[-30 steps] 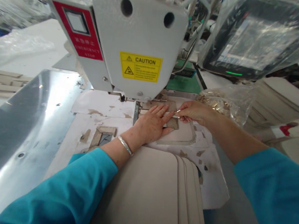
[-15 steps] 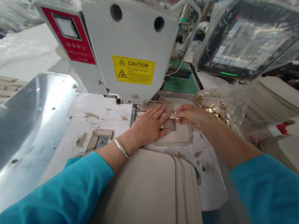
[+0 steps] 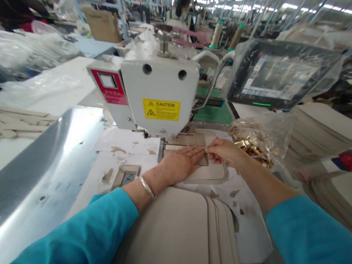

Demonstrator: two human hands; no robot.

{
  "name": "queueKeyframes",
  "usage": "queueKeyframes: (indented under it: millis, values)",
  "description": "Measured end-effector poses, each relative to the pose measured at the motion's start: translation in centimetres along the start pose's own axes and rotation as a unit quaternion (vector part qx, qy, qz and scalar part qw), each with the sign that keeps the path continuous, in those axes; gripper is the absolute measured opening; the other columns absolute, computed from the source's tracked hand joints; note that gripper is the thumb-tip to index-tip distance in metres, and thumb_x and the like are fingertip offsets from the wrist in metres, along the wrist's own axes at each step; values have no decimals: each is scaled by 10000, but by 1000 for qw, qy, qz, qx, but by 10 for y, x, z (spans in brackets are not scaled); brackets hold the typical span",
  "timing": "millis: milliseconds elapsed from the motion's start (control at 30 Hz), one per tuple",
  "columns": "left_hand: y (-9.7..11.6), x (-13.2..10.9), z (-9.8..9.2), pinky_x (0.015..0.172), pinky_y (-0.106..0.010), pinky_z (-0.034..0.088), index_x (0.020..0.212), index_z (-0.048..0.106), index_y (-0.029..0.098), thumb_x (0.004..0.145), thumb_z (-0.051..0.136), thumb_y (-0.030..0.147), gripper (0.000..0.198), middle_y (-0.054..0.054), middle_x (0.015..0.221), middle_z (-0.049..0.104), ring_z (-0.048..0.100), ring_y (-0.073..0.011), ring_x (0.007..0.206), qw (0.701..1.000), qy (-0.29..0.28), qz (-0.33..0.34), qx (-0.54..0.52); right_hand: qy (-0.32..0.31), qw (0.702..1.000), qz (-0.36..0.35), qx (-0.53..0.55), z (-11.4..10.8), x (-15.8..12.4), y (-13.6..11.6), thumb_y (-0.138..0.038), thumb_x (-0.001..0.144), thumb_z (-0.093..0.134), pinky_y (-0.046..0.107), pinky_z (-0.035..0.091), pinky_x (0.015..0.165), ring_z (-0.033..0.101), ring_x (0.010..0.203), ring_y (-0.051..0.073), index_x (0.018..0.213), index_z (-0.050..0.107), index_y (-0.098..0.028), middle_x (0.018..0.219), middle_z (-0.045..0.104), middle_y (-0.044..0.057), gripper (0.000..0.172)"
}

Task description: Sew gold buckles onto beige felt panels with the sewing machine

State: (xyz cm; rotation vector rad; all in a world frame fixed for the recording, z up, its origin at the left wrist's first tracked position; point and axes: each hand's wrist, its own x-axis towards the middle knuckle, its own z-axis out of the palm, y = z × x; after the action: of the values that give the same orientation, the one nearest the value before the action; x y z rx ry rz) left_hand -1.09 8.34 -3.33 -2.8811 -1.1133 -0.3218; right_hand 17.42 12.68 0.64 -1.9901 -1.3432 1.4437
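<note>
My left hand (image 3: 179, 164) lies flat, fingers stretched, on a beige piece (image 3: 205, 171) in the template under the head of the white sewing machine (image 3: 156, 98). My right hand (image 3: 224, 152) is just to its right, fingers pinched on a small thin metal part at the template's edge; the part is too small to name. Both arms wear blue sleeves, and a silver bangle (image 3: 147, 186) sits on my left wrist. A stack of beige panels (image 3: 179, 238) lies in front of me.
A clear bag of gold metal fittings (image 3: 255, 145) sits right of the machine. A plastic-wrapped screen (image 3: 279, 76) stands behind it. A shiny metal table plate (image 3: 21, 173) spreads to the left, with beige strips (image 3: 1, 127) beyond. Stacks of beige panels (image 3: 329, 128) are at right. People work far behind.
The camera has tilted up and back, showing the workshop behind the machine. My hands stay at the template; my left fingers have closed together a little.
</note>
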Motion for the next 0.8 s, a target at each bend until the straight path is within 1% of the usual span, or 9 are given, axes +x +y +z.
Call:
queueKeyframes:
  millis: [100,167,233,367,433,500,567,700,800]
  values:
    - [6,3,0,1137,-299,344,1396,470,104,1012,406,274,425,-110,1438,523,487,-185,1330,1000,13,12,24,-3,1000,-2,13,0,2,1,-148,864,639,170,330,363,492,331,81,705,487,-181,451,572,-34,222]
    - [9,3,-3,1106,-292,384,1367,492,84,995,434,250,411,-131,1394,561,531,-194,1285,999,17,-1,36,1,1000,-3,16,1,3,2,-171,846,674,169,334,364,491,327,79,695,488,-179,451,575,-35,239]
    - [9,-2,-7,1079,-299,415,1349,504,65,981,469,260,417,-152,1356,585,555,-212,1254,999,12,-27,39,3,1000,-4,16,1,2,2,-194,835,697,170,331,360,488,322,79,682,485,-178,445,572,-34,262]
    - [0,-28,-19,1074,-356,433,1354,501,50,959,528,294,465,-168,1369,567,554,-262,1246,995,-5,-93,43,-6,1000,-1,11,0,1,1,-203,847,688,168,305,344,491,317,82,685,488,-173,449,579,-20,259]
    - [-4,-42,-24,1077,-387,435,1358,495,40,950,547,299,486,-180,1379,553,542,-281,1255,991,-7,-121,48,-16,1000,6,15,-2,1,0,-184,874,646,165,298,340,491,315,81,699,487,-173,450,579,-19,237]
    - [-6,-50,-26,1091,-412,422,1352,496,28,941,563,299,496,-197,1378,548,532,-295,1265,989,-5,-140,54,-30,999,13,22,-3,0,-1,-165,898,598,164,307,343,486,314,78,710,484,-173,451,577,-19,220]
    - [-5,-51,-26,1101,-428,408,1339,501,20,933,574,292,494,-213,1369,550,531,-302,1265,987,-5,-151,56,-35,999,14,21,-3,0,-1,-158,909,570,164,303,340,482,310,77,713,482,-172,451,576,-19,215]
    - [-1,-46,-25,1094,-431,410,1323,500,17,921,587,288,492,-221,1346,558,545,-306,1244,986,-5,-159,53,-15,1000,-7,-12,-2,1,0,-170,908,565,167,258,320,475,297,78,696,474,-176,432,561,-26,231]
    - [2,-44,-28,1075,-434,422,1295,508,28,915,589,284,465,-218,1306,578,561,-303,1212,986,-3,-159,52,-24,999,4,-39,-2,4,-1,-161,894,573,166,253,320,469,291,78,690,475,-175,408,542,-31,227]
